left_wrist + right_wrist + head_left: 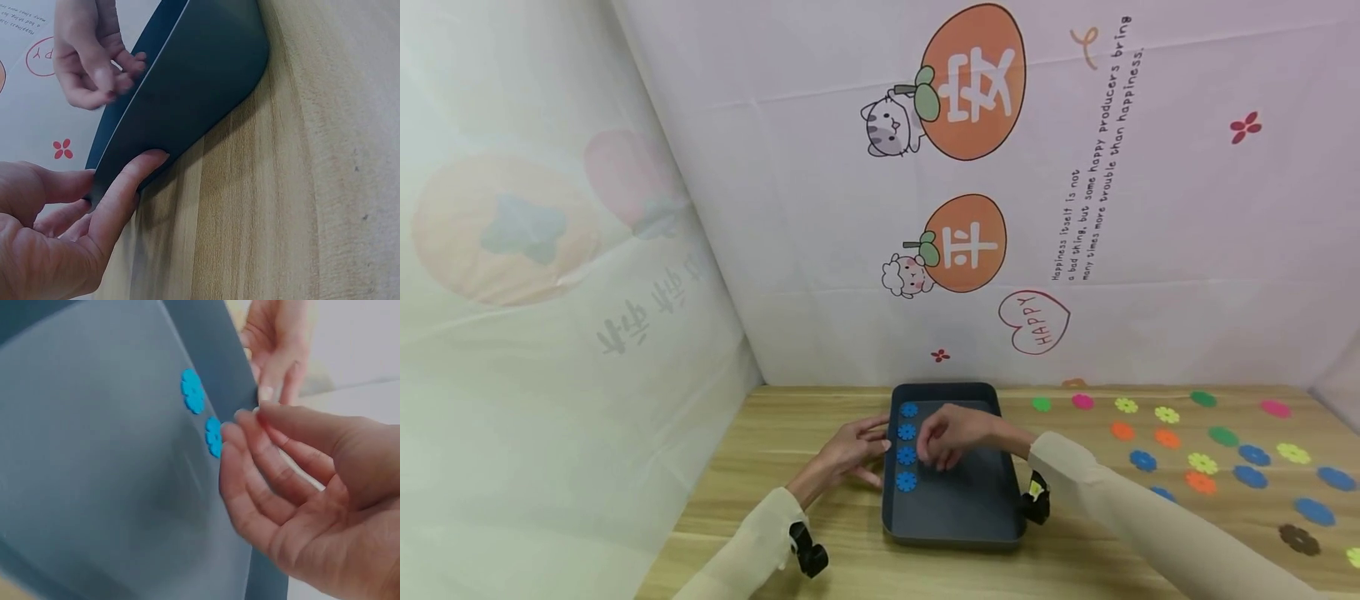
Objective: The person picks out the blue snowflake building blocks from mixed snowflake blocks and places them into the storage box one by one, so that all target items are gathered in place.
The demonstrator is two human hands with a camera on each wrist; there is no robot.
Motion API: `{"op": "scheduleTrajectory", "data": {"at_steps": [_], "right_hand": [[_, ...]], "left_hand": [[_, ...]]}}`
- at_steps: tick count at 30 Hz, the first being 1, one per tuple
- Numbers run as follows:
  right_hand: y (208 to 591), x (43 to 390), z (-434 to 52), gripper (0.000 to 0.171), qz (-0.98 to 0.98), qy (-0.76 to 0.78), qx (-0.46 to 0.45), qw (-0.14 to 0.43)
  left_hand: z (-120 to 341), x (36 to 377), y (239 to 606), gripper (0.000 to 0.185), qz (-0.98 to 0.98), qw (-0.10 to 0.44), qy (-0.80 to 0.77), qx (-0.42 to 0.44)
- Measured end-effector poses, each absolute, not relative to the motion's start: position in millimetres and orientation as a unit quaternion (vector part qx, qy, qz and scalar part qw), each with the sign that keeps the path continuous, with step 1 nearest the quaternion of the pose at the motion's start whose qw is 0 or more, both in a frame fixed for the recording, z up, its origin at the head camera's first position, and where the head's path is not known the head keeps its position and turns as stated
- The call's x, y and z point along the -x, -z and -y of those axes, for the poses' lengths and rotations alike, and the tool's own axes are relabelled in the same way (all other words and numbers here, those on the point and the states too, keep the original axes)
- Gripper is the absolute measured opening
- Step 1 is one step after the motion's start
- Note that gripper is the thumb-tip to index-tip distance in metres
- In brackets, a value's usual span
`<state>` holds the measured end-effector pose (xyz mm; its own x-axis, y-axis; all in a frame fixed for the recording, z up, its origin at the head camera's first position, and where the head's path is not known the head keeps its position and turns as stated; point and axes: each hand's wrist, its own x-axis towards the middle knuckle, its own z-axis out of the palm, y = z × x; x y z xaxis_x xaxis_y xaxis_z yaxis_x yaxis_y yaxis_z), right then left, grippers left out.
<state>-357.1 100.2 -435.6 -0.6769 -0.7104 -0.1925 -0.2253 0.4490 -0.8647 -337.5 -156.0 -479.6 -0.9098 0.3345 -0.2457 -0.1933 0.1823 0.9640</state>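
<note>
A dark grey rectangular tray lies on the wooden table. Several blue flower-shaped discs form a column along its left inner side. My left hand holds the tray's left side, with the thumb against the outer wall and a fingertip right at the rim. Over the tray, my right hand hovers close to the column, its fingers loosely bent and nothing visible between them. In the right wrist view, its fingertips overlap the edge of one blue disc; another disc shows whole.
Right of the tray, many loose flower-shaped discs are scattered over the table, among them orange, green, yellow, pink and brown. Behind the tray hangs a printed white cloth.
</note>
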Motion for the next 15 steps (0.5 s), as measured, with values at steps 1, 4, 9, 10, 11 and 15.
{"op": "scheduleTrajectory", "data": {"at_steps": [1, 4, 9, 10, 11, 15], "right_hand": [[435.9, 358.5, -102.5, 0.012, -0.799, 0.444, 0.300, 0.273], [435.0, 361.0, -109.6, 0.018, -0.787, 0.461, 0.317, 0.259], [433.1, 361.3, -126.0, 0.017, -0.791, 0.473, 0.312, 0.232], [432.8, 361.4, -130.0, 0.016, -0.792, 0.475, 0.309, 0.227], [432.7, 361.6, -133.8, 0.015, -0.794, 0.476, 0.308, 0.220], [432.9, 363.6, -148.7, 0.016, -0.793, 0.482, 0.316, 0.197]], "left_hand": [[156.3, 337.6, 479.7, 0.058, -0.741, 0.206, -0.637, -0.047], [156.9, 337.4, 479.6, 0.058, -0.743, 0.205, -0.635, -0.048], [156.7, 336.9, 479.9, 0.059, -0.742, 0.208, -0.635, -0.054], [156.7, 336.9, 480.1, 0.059, -0.743, 0.207, -0.634, -0.057], [156.7, 337.1, 479.9, 0.059, -0.742, 0.207, -0.635, -0.057], [156.3, 337.6, 479.5, 0.058, -0.744, 0.205, -0.634, -0.056]]}}
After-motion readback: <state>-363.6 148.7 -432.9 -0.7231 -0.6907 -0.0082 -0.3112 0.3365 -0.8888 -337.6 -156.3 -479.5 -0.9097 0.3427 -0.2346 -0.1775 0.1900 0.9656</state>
